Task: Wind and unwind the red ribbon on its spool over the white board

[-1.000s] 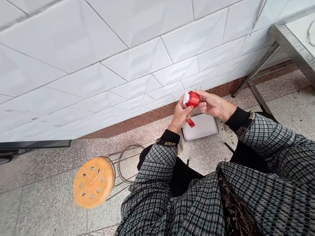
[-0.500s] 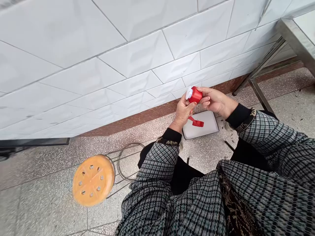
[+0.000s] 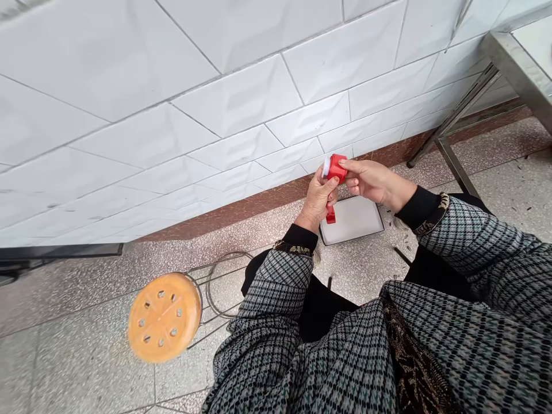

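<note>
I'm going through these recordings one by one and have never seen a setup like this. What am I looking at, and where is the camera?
There is no machine here: a person works with two bare hands. The one camera is worn on the head, looking forward and down, so you see roughly what the wearer sees.

The left hand and right hand both hold a red roll with a white end. A loose red strip hangs below the left hand.

Beneath them, a pale tray lies on the speckled floor, near a tiled wall. An orange stool is at left; part of a metal table shows at upper right.
</note>
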